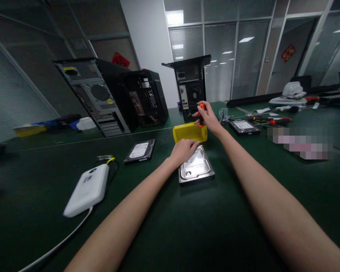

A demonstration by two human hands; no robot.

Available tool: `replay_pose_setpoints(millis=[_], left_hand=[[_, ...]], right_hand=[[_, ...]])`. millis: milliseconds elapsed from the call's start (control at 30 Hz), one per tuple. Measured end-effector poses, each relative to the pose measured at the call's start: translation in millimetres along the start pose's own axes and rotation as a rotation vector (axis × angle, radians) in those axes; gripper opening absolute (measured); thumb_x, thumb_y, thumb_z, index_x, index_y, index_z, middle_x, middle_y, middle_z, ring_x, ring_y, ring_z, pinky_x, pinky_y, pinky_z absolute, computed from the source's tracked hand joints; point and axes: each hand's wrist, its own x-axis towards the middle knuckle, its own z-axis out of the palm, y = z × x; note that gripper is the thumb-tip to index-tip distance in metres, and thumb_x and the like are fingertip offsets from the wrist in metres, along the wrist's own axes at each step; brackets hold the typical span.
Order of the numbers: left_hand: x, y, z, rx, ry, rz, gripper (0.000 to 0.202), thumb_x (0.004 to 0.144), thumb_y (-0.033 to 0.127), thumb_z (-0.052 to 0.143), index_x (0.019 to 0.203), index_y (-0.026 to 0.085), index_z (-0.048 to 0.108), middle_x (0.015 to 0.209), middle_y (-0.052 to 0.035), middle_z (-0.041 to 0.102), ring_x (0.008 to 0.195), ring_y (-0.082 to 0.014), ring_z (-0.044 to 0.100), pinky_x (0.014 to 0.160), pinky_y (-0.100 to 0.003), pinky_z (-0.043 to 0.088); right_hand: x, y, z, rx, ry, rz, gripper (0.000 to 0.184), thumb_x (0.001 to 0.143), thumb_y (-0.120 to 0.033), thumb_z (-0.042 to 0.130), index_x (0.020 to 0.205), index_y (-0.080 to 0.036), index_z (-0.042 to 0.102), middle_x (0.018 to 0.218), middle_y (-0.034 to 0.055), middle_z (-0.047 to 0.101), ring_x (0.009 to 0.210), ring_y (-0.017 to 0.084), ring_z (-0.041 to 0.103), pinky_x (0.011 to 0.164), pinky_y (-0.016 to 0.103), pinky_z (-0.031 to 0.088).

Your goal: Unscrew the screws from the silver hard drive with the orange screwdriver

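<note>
A silver hard drive lies flat on the green table in front of me. My left hand is closed over its far left side, with the fingertips close to the far edge. Above that far edge, my right hand grips an orange and black screwdriver by its handle. The screwdriver stands nearly upright, its thin shaft pointing down at the drive's far end. Whether its tip sits in a screw is too small to tell. Just behind the drive is a yellow case.
Left of my hands lie another hard drive and a white power bank with a cable. Computer cases stand at the back. On the right are a third hard drive, red-handled pliers and a white helmet.
</note>
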Motion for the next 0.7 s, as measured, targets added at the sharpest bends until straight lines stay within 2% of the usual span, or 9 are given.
replay_pose_setpoints(millis=[67, 267, 533, 700], left_hand=[[0, -1, 0.5, 0.0, -0.003, 0.0, 0.043, 0.095, 0.041, 0.037, 0.088, 0.017, 0.072, 0.085, -0.0083, 0.072, 0.074, -0.0186, 0.063, 0.065, -0.025, 0.042], [0, 1, -0.5, -0.004, -0.001, 0.0, 0.044, 0.095, 0.042, 0.037, 0.087, 0.017, 0.071, 0.083, -0.0084, 0.071, 0.072, -0.0181, 0.063, 0.063, -0.025, 0.04], [1, 1, -1.2, -0.005, -0.007, 0.002, 0.043, 0.095, 0.042, 0.037, 0.088, 0.017, 0.072, 0.083, -0.0086, 0.072, 0.073, -0.0188, 0.063, 0.064, -0.026, 0.041], [1, 1, -1.8, -0.008, -0.018, -0.017, 0.043, 0.095, 0.042, 0.038, 0.089, 0.017, 0.072, 0.086, -0.0086, 0.072, 0.075, -0.0187, 0.063, 0.065, -0.026, 0.042]], right_hand=[[1, -1, -1, -0.006, 0.004, -0.003, 0.037, 0.084, -0.052, 0.05, 0.113, -0.03, 0.044, 0.089, -0.0001, 0.063, 0.056, 0.007, 0.058, 0.049, 0.019, 0.048], [-1, -8, 3, 0.003, -0.022, -0.027, 0.034, 0.083, -0.044, 0.055, 0.112, -0.028, 0.046, 0.089, -0.0003, 0.064, 0.06, 0.008, 0.059, 0.053, 0.019, 0.049], [2, -14, 6, 0.127, 0.025, -0.006, 0.037, 0.071, -0.033, 0.068, 0.096, -0.024, 0.042, 0.092, -0.0017, 0.059, 0.059, 0.007, 0.061, 0.054, 0.021, 0.051], [-2, -14, 5, 0.081, 0.005, -0.049, 0.037, 0.076, -0.032, 0.065, 0.103, -0.027, 0.04, 0.074, -0.0053, 0.056, 0.054, 0.007, 0.058, 0.056, 0.022, 0.051]])
